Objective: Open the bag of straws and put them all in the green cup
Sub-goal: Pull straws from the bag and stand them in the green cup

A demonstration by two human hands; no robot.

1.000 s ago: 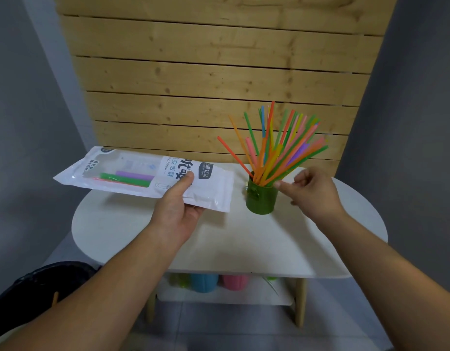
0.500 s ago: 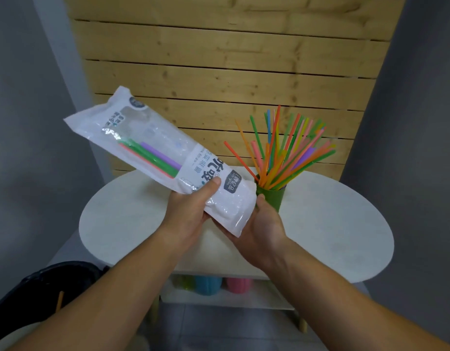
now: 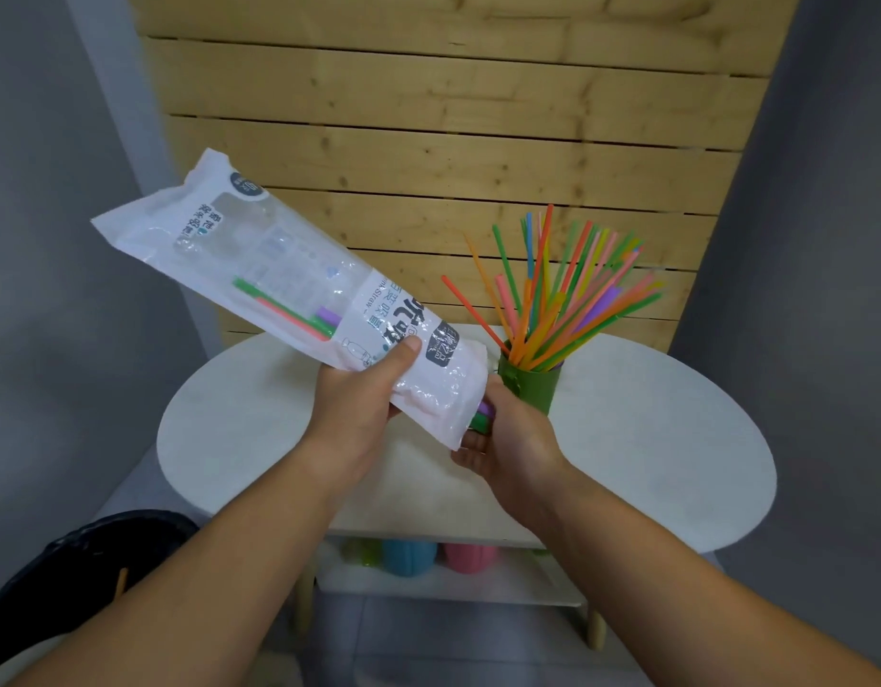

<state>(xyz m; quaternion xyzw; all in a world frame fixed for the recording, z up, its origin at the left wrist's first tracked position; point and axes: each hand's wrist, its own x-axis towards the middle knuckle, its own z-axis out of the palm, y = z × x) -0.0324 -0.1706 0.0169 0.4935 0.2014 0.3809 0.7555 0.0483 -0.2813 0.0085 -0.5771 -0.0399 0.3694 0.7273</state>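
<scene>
- Fingers [image 3: 403, 358] of the left hand [image 3: 364, 404] are clamped on the bag [image 3: 280, 270] near its lower end, with the thumb laid over the printed front.
- The bag is held in the air over the bench [image 3: 651, 438] and is tilted, its far end raised up and to the left and its lower end pointed down at the right hand [image 3: 518, 438].
- A few straws [image 3: 290, 309], green, pink and purple, are seen through the clear window of the bag.
- Purple and green straw tips [image 3: 484, 414] are seen poking out of the bag's lower end into the cupped right hand.
- The right fingers [image 3: 470, 456] are curled under those tips, with the thumb above them; whether the tips are actually pinched cannot be told.
- The green cup [image 3: 532, 384] is stood upright on the bench just behind the right hand, and is filled with a bunch of straws [image 3: 552, 300] in many colours, fanned out upwards.
- A blue cup [image 3: 409, 557] and a pink cup [image 3: 466, 557] are seen on the shelf [image 3: 453, 585] under the bench.
- A black bin [image 3: 81, 562] is seen at the lower left.
- Wooden slats [image 3: 428, 141] are seen behind the bench.
</scene>
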